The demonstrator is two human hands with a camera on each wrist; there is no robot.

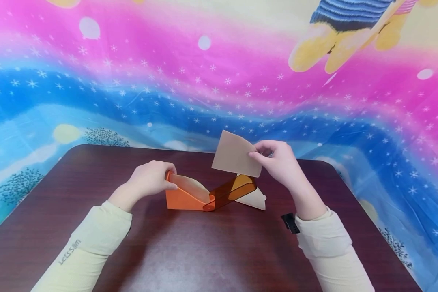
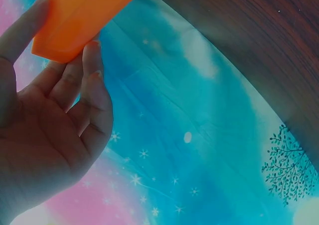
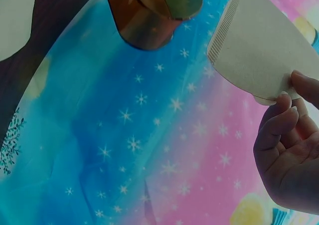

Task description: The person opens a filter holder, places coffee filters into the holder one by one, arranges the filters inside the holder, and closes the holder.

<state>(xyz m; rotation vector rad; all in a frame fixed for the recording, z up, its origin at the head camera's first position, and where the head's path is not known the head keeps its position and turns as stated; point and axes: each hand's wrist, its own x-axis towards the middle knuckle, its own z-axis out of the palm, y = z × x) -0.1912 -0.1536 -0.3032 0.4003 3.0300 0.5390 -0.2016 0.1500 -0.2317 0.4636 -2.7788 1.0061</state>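
My left hand (image 1: 151, 178) grips the raised left end of an orange filter holder (image 1: 184, 202), thumb on the near side. In the left wrist view the orange end (image 2: 84, 20) sits between thumb and fingers. Tan filter papers (image 1: 191, 187) stand inside the holder. Its see-through brown lid (image 1: 222, 193) hangs open to the right. My right hand (image 1: 279, 160) pinches the edge of a coffee filter (image 1: 235, 154), held up above the lid. The right wrist view shows the crimped edge of this coffee filter (image 3: 259, 45). Another pale filter paper (image 1: 255, 199) lies under and beside the lid.
The holder stands on a dark brown wooden table (image 1: 190, 247) with rounded far corners. Behind it hangs a colourful cloth (image 1: 168, 81) with snowflakes. A black strap piece (image 1: 290, 223) shows at the right sleeve.
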